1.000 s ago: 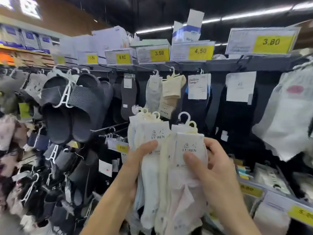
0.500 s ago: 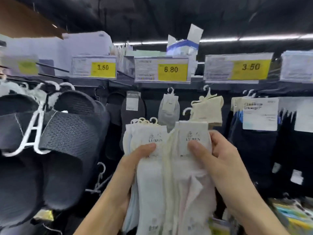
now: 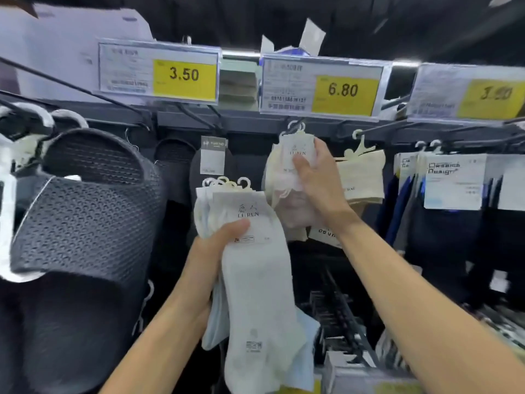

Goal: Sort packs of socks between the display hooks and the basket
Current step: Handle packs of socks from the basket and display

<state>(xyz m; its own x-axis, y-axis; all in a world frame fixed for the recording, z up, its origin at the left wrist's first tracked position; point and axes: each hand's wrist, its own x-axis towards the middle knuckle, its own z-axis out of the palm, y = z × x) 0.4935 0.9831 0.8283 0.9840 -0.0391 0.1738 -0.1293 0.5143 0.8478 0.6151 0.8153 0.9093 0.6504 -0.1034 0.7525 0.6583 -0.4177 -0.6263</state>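
At centre frame, the left hand (image 3: 218,251) grips a bundle of pale, soft sock packs (image 3: 255,280) topped with curled plastic hangers (image 3: 227,182). The right hand (image 3: 321,177) grips a second, cream-and-pink bundle (image 3: 284,172) just beneath the middle of three yellow price tags (image 3: 321,88). Dark mesh slippers (image 3: 85,211) hang at left.

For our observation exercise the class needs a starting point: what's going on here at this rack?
A person is sorting sock packs at a shop rack. The right hand grips a bunch of cream and pink packs, raised to the rail just under the 6.80 price tag; whether their hangers sit on a hook cannot be told. The left hand holds a second bunch, white and pale-blue packs, lower down. To the left hang dark slippers.
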